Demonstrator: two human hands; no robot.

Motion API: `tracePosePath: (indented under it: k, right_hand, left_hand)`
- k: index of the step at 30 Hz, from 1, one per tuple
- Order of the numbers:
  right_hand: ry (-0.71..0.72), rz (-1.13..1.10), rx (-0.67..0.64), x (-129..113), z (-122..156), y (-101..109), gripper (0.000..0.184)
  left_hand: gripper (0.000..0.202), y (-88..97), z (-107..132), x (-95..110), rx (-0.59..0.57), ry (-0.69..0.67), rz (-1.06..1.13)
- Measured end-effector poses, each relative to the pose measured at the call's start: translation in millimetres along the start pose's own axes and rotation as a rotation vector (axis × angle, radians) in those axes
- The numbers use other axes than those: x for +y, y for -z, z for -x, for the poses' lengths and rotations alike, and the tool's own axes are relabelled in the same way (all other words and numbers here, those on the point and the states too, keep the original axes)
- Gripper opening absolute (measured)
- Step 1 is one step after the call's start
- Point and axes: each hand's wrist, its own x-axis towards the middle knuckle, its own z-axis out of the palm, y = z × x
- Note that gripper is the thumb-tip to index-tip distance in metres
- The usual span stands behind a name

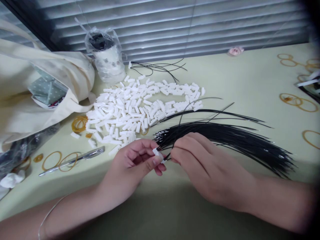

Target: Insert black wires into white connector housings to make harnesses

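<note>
Between the thumb and fingers of my left hand (140, 158) is a small white plastic connector housing (158, 155). My right hand (207, 163) is closed in a pinch on a thin black wire (168, 156), whose end is at the housing; whether it sits inside I cannot tell. More black wire runs up from the housing past my right fingers. Just behind both hands lies a thick bundle of black wires (240, 140) with shiny metal ends at its left. A large heap of white housings (130, 106) spreads beyond my left hand.
At the left are a cream cloth bag (82, 76), a pen (75, 160) and rubber bands (79, 124). Toward the blinds stand a plastic-wrapped roll (107, 60) and a housing with wires attached (157, 66). More rubber bands (297, 101) lie at right.
</note>
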Motion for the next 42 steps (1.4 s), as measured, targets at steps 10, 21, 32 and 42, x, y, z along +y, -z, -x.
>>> tracePosePath:
  k: [10, 21, 32, 42]
  right_hand:
    - [0.136, -0.026, 0.047, 12.7, -4.6, 2.5, 0.020]
    - [0.052, -0.099, 0.036, 11.1, -0.9, 3.6, 0.013]
    - [0.074, -0.087, -0.006, 12.4, -0.7, 4.5, 0.016]
    - [0.061, -0.115, -0.031, 14.3, 1.9, 4.9, 0.016]
  left_hand:
    - [0.016, 5.2, 1.5, -1.9, -0.082, -0.003, 0.123]
    - [0.015, 4.8, 2.9, -1.7, -0.076, 0.008, 0.141]
    - [0.015, 4.2, 0.5, -2.3, -0.081, 0.013, 0.132]
    - [0.016, 2.0, 1.8, 0.9, -0.051, 0.045, 0.155]
